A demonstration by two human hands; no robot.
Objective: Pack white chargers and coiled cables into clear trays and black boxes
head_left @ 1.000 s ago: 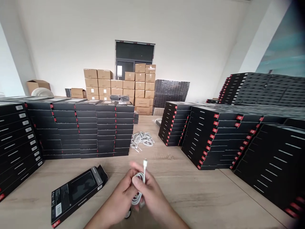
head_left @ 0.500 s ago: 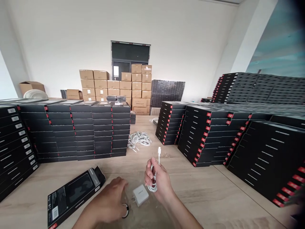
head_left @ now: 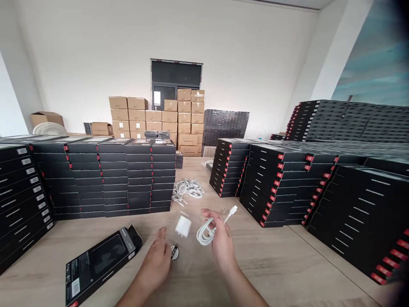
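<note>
Head view is showing a wooden table [head_left: 287, 264] stretching far, with stacks [head_left: 105, 179] of black boxes standing along its left and right sides and brown cartons [head_left: 159, 119] piling up against the far wall. An open box [head_left: 99, 260] is lying flat at the near left, its flap hanging open. Between the near stacks the right hand [head_left: 220, 243] is closing its fingers round a cable [head_left: 206, 232], holding it above the table just right of centre. The left hand [head_left: 158, 262] is hovering near and to the left with fingers loosely curled; whether it is gripping anything cannot be told. The coil is probably wanting a firm pinch across all its loops at once, so that none is slipping free, and the loose end is best kept clear of the other parts. The cable is looking white, thin and glossy, wound in a few slack loops, with its plug [head_left: 234, 209] sticking out to the far right. A white charger [head_left: 183, 226] is sitting just beside the left fingertips, seemingly inside clear film, and a small round disc [head_left: 174, 252] is lying under them.
</note>
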